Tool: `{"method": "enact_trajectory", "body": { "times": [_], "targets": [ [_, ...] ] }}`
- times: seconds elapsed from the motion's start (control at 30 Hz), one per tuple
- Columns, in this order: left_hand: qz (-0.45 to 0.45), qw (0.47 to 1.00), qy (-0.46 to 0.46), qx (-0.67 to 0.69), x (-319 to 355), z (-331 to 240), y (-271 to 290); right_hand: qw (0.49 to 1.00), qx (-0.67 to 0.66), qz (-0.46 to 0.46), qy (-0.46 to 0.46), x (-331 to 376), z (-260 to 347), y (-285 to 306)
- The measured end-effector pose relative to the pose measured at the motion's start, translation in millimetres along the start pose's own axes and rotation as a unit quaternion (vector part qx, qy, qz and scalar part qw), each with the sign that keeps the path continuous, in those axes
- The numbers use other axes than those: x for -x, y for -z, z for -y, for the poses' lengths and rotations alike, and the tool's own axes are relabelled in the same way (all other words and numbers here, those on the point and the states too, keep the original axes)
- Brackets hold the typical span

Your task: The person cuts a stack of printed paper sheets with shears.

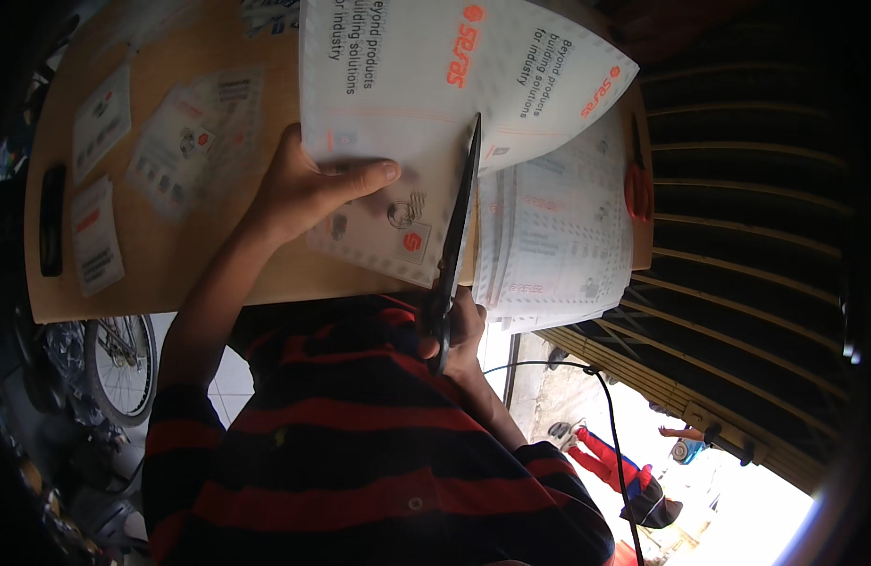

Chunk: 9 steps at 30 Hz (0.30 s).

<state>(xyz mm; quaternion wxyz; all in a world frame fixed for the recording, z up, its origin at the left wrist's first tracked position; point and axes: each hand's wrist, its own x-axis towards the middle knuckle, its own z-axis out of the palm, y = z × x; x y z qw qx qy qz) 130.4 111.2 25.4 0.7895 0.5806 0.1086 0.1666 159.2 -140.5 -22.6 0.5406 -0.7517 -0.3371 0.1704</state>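
A large translucent sheet (398, 113) with orange and dark print spreads over the table in front of me. My left hand (308, 189) grips its left edge, the thumb lying on top and the fingers hidden underneath. In my right hand (466, 325) is a pair of dark scissors (462, 208), my fingers wrapped around the handles. The blades point away from me and meet the sheet at a cut running up from its near edge. To the right of the cut, the sheet lifts and curls over a stack of similar printed sheets (558, 245).
Smaller printed pieces (195, 141) lie on the left of the wooden table (266, 307). A red-handled tool (637, 191) rests at its right edge. Beyond are a slatted metal gate (747, 151), a black cable (613, 415), a bicycle wheel (124, 368) and a person (615, 467) outside.
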Motion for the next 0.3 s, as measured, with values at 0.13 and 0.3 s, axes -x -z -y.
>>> {"method": "enact_trajectory", "body": {
  "times": [0.13, 0.3],
  "targets": [
    [-0.003, 1.0, 0.016, 0.012, 1.3, -1.8, -3.6, 1.0, 0.001, -0.004, -0.011, -1.8, 2.1, -0.8],
    [0.001, 1.0, 0.01, -0.02, 1.0, -0.6, -1.0, 1.0, 0.003, -0.019, 0.014, -3.2, 0.9, -2.8]
  ]
}}
